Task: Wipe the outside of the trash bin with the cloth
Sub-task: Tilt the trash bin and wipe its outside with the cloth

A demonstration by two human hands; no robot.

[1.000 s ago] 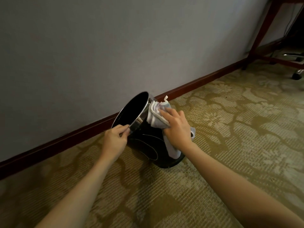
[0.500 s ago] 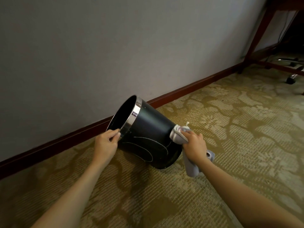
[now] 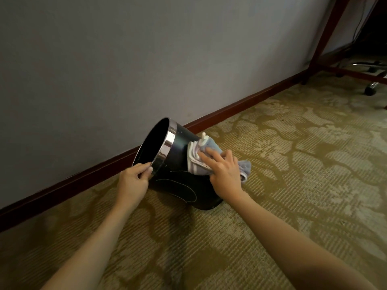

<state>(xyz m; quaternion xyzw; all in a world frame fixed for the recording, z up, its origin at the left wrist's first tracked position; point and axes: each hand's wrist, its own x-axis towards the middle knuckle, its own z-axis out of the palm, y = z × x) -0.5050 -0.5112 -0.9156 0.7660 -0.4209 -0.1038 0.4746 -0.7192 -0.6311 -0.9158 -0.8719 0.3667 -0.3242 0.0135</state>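
You see a round black trash bin (image 3: pixel 180 185) with a smooth, glossy wall and a polished chrome metal rim band (image 3: pixel 166 148). The pale folded cloth (image 3: pixel 199 158) looks like soft, matt terry. The patterned olive carpet (image 3: pixel 293 164) is ribbed and rough; the reddish wooden baseboard (image 3: pixel 240 107) shows a dull sheen.

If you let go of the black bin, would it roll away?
Probably it would move: the trash bin is round, tilted on its bottom edge, and steadied at the rim by the left hand. It looks empty, so likely light.

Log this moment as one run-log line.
bin: tilted on carpet | left hand: grips rim | right hand: presses cloth on side
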